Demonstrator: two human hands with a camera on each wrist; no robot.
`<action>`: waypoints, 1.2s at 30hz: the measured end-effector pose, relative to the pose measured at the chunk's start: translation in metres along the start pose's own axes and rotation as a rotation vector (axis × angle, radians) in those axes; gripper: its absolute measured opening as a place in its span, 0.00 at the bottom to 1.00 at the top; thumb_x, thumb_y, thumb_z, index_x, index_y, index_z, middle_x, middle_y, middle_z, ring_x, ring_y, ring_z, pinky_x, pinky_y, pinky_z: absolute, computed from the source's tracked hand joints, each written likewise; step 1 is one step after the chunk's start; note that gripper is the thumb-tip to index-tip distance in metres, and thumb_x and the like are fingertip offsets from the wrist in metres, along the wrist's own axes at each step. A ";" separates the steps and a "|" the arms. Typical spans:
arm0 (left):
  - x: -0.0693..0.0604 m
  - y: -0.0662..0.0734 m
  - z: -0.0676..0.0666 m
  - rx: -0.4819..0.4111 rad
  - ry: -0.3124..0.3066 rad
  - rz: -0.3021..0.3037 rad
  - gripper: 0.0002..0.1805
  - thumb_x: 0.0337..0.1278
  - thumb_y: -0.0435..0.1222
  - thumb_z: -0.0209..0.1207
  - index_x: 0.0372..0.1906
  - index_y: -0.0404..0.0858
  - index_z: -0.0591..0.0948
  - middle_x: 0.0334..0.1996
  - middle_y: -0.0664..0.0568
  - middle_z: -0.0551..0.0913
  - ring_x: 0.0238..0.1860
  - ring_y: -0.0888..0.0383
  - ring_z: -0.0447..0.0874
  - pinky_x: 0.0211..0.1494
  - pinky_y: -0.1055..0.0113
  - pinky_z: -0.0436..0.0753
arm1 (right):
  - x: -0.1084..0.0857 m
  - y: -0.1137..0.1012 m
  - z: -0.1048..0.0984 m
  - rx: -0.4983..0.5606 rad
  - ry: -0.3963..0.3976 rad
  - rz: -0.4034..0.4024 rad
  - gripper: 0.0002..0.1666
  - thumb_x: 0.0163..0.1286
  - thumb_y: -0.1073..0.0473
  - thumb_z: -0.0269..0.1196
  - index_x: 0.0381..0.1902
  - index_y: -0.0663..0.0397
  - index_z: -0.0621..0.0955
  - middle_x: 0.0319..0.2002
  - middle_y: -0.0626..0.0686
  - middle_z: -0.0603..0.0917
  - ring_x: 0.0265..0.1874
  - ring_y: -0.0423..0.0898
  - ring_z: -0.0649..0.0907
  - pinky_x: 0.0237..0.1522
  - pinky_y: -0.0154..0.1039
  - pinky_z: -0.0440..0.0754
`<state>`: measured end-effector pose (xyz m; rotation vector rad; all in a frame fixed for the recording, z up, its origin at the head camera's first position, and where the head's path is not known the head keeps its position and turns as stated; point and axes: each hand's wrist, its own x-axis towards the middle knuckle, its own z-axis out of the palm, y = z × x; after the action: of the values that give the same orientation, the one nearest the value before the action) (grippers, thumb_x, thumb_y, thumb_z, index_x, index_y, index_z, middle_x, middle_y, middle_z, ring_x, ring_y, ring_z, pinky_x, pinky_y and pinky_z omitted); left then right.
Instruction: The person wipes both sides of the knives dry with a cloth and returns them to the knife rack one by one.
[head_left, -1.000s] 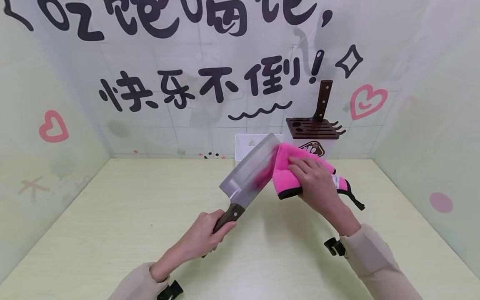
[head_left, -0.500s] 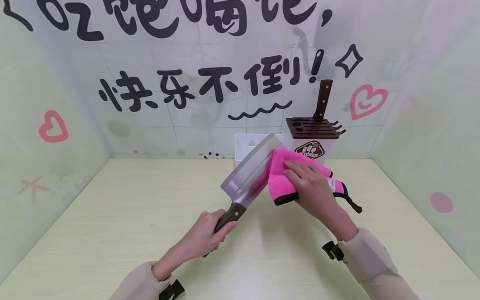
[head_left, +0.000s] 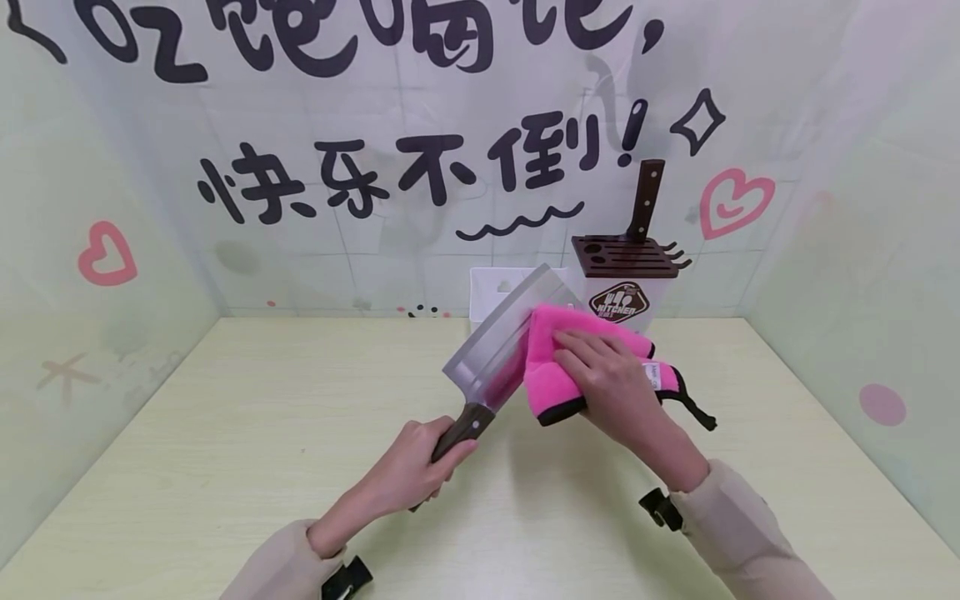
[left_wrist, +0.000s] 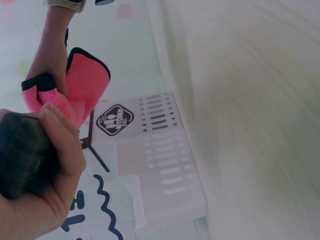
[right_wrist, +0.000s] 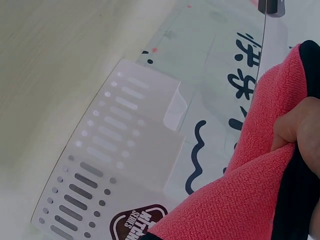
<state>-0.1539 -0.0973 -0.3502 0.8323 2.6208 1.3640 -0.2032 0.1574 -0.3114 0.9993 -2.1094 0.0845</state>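
A broad-bladed cleaver is held up at a slant above the table, its blade pointing away and to the right. My left hand grips its dark wooden handle. In my right hand is a folded pink cloth with black edging, pressed against the blade's right side. The cloth covers part of the blade, and its black loop hangs to the right. In the left wrist view the left hand curls round the handle's dark end. The right wrist view shows the cloth bunched under the thumb.
At the back of the table stands a white slotted knife holder with a kitchen logo. A second knife sits in its brown top, handle upright. Printed wall sheets enclose the back and both sides.
My right hand has slid the pink cloth down and left along the blade, toward the handle. More of the blade's tip and the holder's logo now show. The left hand has barely moved.
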 end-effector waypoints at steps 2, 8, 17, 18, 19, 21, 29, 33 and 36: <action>0.000 0.000 0.000 0.002 -0.001 -0.001 0.17 0.61 0.44 0.50 0.28 0.33 0.72 0.11 0.56 0.70 0.07 0.67 0.68 0.08 0.70 0.70 | 0.001 -0.003 -0.001 0.001 -0.005 -0.005 0.29 0.35 0.63 0.76 0.39 0.60 0.80 0.45 0.59 0.80 0.47 0.54 0.78 0.49 0.48 0.74; 0.002 0.000 0.000 0.006 0.002 -0.002 0.17 0.61 0.44 0.51 0.28 0.33 0.72 0.11 0.56 0.70 0.07 0.67 0.68 0.08 0.71 0.69 | 0.002 -0.010 -0.002 0.004 -0.029 -0.021 0.28 0.37 0.62 0.75 0.40 0.59 0.80 0.46 0.58 0.80 0.48 0.54 0.78 0.49 0.48 0.74; 0.004 0.001 0.000 0.009 0.001 -0.021 0.17 0.60 0.44 0.51 0.29 0.32 0.72 0.12 0.55 0.70 0.07 0.65 0.69 0.08 0.70 0.70 | 0.004 -0.018 -0.003 -0.009 -0.036 -0.090 0.27 0.39 0.61 0.74 0.41 0.58 0.80 0.46 0.57 0.80 0.49 0.53 0.77 0.47 0.46 0.76; 0.005 0.001 0.000 0.009 0.001 -0.022 0.17 0.60 0.44 0.51 0.29 0.32 0.72 0.12 0.56 0.71 0.07 0.65 0.69 0.08 0.70 0.70 | 0.004 -0.018 -0.004 -0.009 -0.037 -0.101 0.26 0.39 0.61 0.74 0.41 0.58 0.80 0.46 0.57 0.80 0.49 0.52 0.77 0.47 0.46 0.76; 0.005 0.001 0.000 0.010 0.000 -0.021 0.17 0.60 0.44 0.51 0.29 0.32 0.72 0.12 0.56 0.71 0.07 0.65 0.69 0.08 0.69 0.70 | 0.004 -0.019 -0.004 -0.009 -0.038 -0.110 0.27 0.39 0.61 0.74 0.41 0.58 0.80 0.46 0.56 0.80 0.49 0.52 0.77 0.47 0.46 0.76; 0.005 0.001 0.000 0.010 0.000 -0.019 0.16 0.60 0.44 0.51 0.29 0.33 0.72 0.12 0.55 0.71 0.07 0.65 0.69 0.08 0.69 0.70 | 0.005 -0.020 -0.004 -0.007 -0.040 -0.129 0.27 0.39 0.61 0.74 0.41 0.57 0.80 0.46 0.56 0.80 0.49 0.52 0.77 0.47 0.45 0.75; 0.007 0.002 -0.001 0.016 -0.005 -0.024 0.16 0.60 0.43 0.51 0.29 0.33 0.72 0.12 0.56 0.70 0.08 0.65 0.69 0.09 0.70 0.69 | 0.006 -0.024 -0.004 -0.010 -0.042 -0.186 0.25 0.39 0.59 0.75 0.39 0.55 0.80 0.45 0.54 0.81 0.48 0.50 0.78 0.47 0.44 0.75; 0.007 0.003 -0.001 0.013 -0.008 -0.024 0.15 0.61 0.43 0.51 0.29 0.33 0.72 0.11 0.56 0.70 0.08 0.65 0.69 0.09 0.70 0.69 | 0.006 -0.027 -0.004 -0.005 -0.050 -0.208 0.26 0.39 0.59 0.75 0.40 0.54 0.79 0.45 0.53 0.81 0.48 0.49 0.78 0.48 0.44 0.75; 0.007 0.003 -0.001 0.009 -0.007 -0.018 0.15 0.61 0.43 0.51 0.28 0.33 0.72 0.11 0.54 0.71 0.07 0.66 0.69 0.09 0.70 0.69 | 0.006 -0.028 -0.004 -0.007 -0.054 -0.228 0.25 0.40 0.60 0.74 0.40 0.54 0.79 0.45 0.53 0.81 0.48 0.49 0.78 0.49 0.44 0.75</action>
<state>-0.1593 -0.0929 -0.3466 0.8117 2.6250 1.3432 -0.1837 0.1364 -0.3115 1.2425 -2.0275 -0.0639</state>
